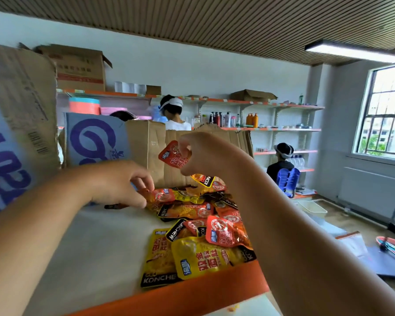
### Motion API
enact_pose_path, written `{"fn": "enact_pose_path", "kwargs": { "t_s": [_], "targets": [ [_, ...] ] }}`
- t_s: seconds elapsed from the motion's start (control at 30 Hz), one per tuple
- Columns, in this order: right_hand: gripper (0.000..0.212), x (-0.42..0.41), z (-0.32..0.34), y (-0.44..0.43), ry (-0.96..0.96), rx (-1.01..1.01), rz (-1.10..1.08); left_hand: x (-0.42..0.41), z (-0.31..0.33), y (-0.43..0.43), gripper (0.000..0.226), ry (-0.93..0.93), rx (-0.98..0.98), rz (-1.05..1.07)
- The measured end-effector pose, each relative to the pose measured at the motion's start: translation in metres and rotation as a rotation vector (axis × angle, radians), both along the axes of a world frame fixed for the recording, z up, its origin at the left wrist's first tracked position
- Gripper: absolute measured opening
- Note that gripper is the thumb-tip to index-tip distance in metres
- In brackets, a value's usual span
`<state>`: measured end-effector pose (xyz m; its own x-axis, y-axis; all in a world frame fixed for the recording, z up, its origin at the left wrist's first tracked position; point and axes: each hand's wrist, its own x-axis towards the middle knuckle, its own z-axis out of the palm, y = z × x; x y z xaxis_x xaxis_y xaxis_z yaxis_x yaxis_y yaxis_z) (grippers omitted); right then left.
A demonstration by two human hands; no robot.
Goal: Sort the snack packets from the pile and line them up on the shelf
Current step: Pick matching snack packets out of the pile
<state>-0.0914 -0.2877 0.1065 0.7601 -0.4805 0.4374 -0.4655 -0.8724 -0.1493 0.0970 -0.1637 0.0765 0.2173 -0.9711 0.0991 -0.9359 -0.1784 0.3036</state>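
Note:
A pile of snack packets (pixel 201 224), red, orange and yellow, lies on the white shelf top (pixel 96 252) with its orange front edge. My right hand (pixel 198 153) is raised above the pile and pinches a red packet (pixel 172 156) by its upper corner. My left hand (pixel 123 182) reaches in from the left with curled fingers pinching the end of an orange-red packet (pixel 162 195) at the pile's far left edge. Two yellow packets (pixel 203 258) lie nearest me by the orange edge.
Cardboard boxes (pixel 94 140) stand behind and left of the pile, walling off the back of the shelf. Beyond them two people (pixel 172 112) work at wall shelves (pixel 271 128) with bottles. A window is at right, floor clutter below it.

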Motion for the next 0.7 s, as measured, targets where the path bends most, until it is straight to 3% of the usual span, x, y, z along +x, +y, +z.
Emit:
{"fn": "enact_pose_path", "kwargs": {
  "t_s": [0.1, 0.27, 0.47, 0.6, 0.7],
  "targets": [
    [0.032, 0.003, 0.004, 0.014, -0.043, 0.025, -0.010, 0.002, 0.003, 0.019, 0.028, -0.049, -0.122, 0.041],
    [0.026, 0.020, -0.006, 0.060, -0.170, 0.061, 0.026, 0.028, -0.009, 0.081, 0.031, 0.027, -0.287, 0.101],
    [0.043, 0.075, -0.025, 0.156, -0.276, 0.189, 0.211, 0.063, -0.016, 0.195, 0.025, 0.004, -0.437, 0.182],
    [0.026, 0.126, -0.034, 0.223, -0.293, 0.214, 0.306, 0.095, -0.026, 0.276, 0.027, 0.004, -0.498, 0.271],
    [0.026, 0.171, -0.039, 0.284, -0.299, 0.218, 0.405, 0.123, -0.035, 0.353, 0.028, -0.008, -0.554, 0.387]
  ]
}}
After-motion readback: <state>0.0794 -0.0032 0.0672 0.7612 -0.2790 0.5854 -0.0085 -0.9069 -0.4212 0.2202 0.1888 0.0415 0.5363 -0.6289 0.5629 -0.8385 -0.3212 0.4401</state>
